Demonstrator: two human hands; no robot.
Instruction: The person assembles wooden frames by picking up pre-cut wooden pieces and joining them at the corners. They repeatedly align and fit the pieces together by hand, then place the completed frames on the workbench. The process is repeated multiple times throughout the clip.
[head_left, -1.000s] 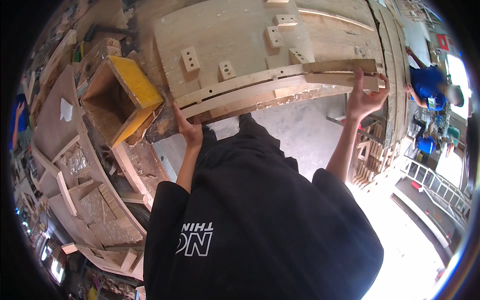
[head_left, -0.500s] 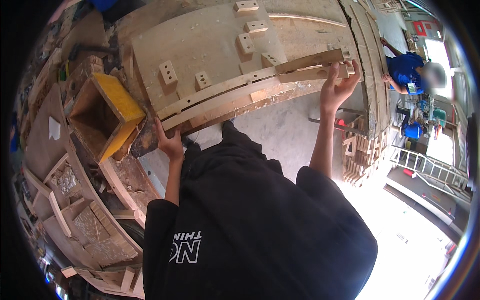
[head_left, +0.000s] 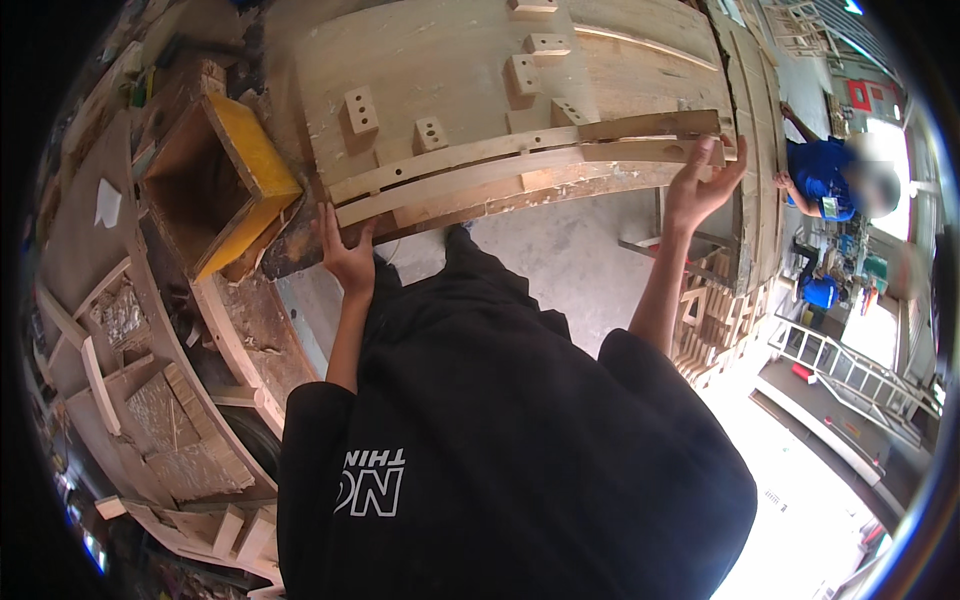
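On the curved wooden strip (head_left: 520,165), both hands (higher than before)

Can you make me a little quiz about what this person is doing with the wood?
1. True or false: both hands touch the long wooden strips at the workbench edge.
2. What sits left of the left hand? A) a yellow-edged wooden box B) a red bucket C) a saw
3. Fill in: the right hand is at the strips' ____ end.

Key:
1. True.
2. A, the yellow-edged wooden box.
3. Right.
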